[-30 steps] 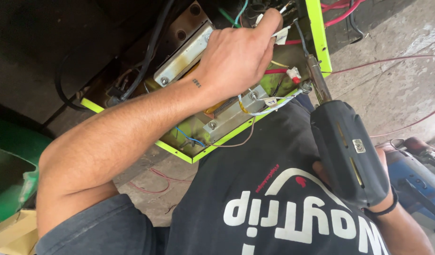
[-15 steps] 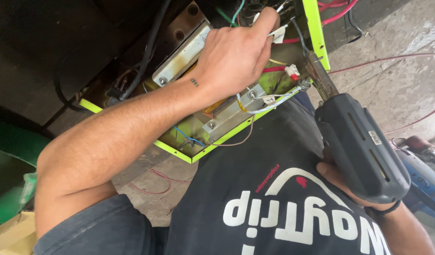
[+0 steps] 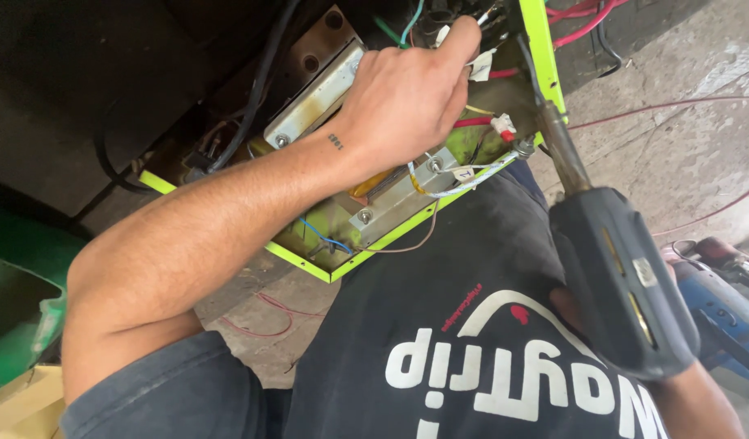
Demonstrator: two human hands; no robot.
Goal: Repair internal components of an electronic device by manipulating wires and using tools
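Observation:
My left hand (image 3: 407, 97) reaches up into a lime-green electrical box (image 3: 545, 57), fingers closed on a bundle of wires (image 3: 439, 24) near the top. My right hand is almost entirely hidden behind a dark grey power screwdriver (image 3: 618, 284) that it grips. The tool's long bit (image 3: 553, 134) points at a screw on the box's lower right corner. Inside the box lie metal bars (image 3: 395, 195), red, blue and white wires, and small white tags.
A thick black cable (image 3: 261, 81) runs into the box from above. Thin red wires (image 3: 675, 106) trail over the concrete floor at right. A blue and red tool (image 3: 724, 301) lies at the right edge, a green object (image 3: 17, 309) at the left.
The screwdriver has shifted slightly right and lower in view, its bit still at the box corner. My left hand stays on the wires.

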